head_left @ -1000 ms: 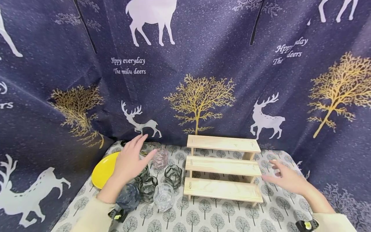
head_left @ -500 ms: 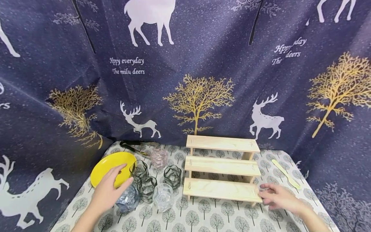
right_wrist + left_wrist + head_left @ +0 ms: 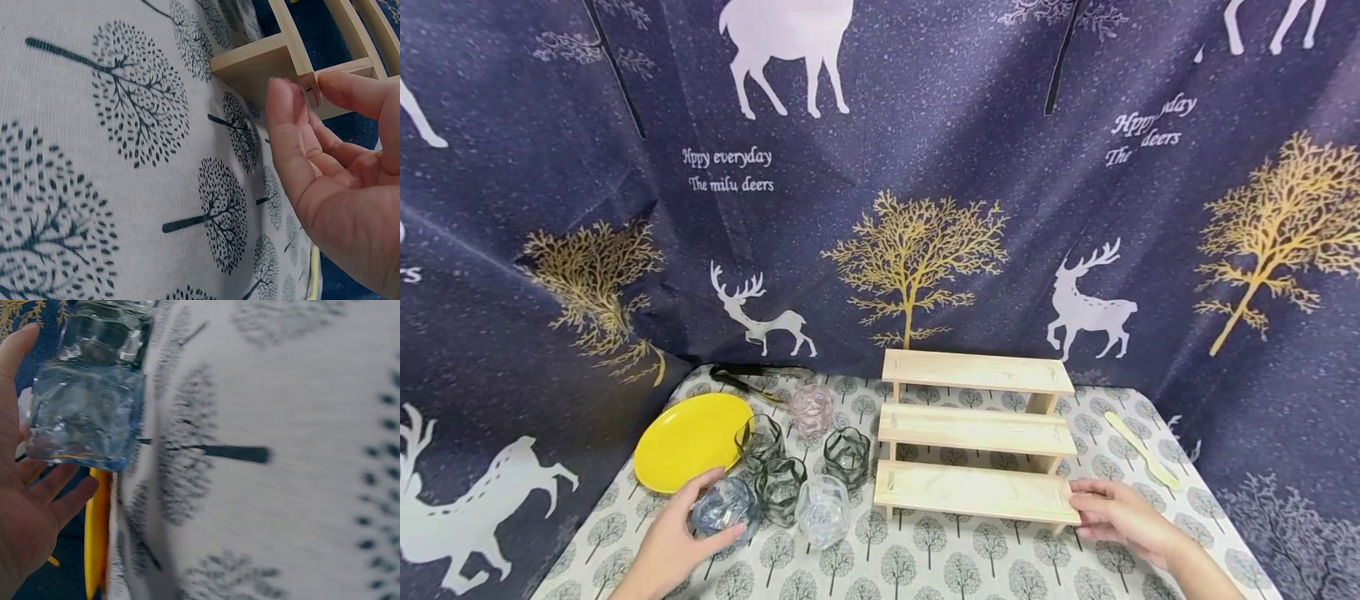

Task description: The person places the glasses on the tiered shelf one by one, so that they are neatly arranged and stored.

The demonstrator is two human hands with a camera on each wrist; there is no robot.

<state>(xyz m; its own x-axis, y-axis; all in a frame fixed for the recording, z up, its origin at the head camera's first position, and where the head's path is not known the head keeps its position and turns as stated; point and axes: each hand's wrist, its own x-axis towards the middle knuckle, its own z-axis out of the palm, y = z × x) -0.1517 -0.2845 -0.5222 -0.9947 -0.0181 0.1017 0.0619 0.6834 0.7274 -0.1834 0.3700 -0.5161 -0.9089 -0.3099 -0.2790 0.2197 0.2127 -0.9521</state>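
My left hand (image 3: 681, 529) curves loosely about a blue glass cup (image 3: 727, 506), thumb on the near side and fingers on the far side. In the left wrist view the palm faces this cup (image 3: 87, 415) and the fingers spread beneath its outline. My right hand (image 3: 1123, 518) pinches the right end of the lowest board of a three-tier wooden display stand (image 3: 973, 490). The right wrist view has the thumb on one face of the board's corner (image 3: 307, 87) and the fingers on the other.
Beside the blue cup stand dark grey glass cups (image 3: 781, 492), a clear cup (image 3: 824, 510) and a pinkish cup (image 3: 812, 408). A yellow plate (image 3: 688, 442) lies at left, with black-handled tongs (image 3: 745, 383) behind. A pale yellow-green utensil (image 3: 1142, 450) lies at right.
My left hand has drawn back from the far left, over the plate, down to the blue cup. My right hand has moved nearer and left to the lowest board's end.
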